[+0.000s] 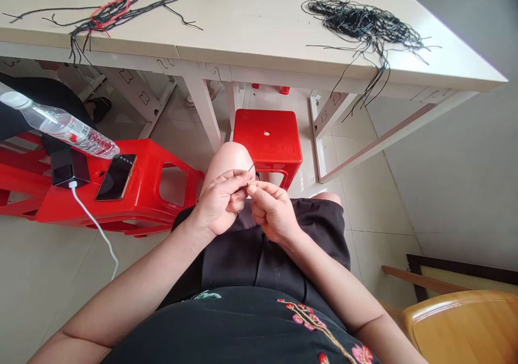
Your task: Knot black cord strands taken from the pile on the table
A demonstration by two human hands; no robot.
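My left hand (220, 202) and my right hand (273, 210) meet above my lap, fingertips touching. Both pinch a thin black cord (251, 169) whose short end curls up just above the thumbs. The rest of the cord is hidden inside the fingers. My knee (226, 159) shows right behind the hands.
A beige table (251, 29) stands ahead with a heap of black cords (364, 24) at right and red-and-black cords (121, 5) at left. A red stool (267, 140) sits under it. At left, a red stool (162, 159) carries a phone (116, 177), water bottle (60, 124) and charger (68, 167). A wooden chair (461, 326) is at lower right.
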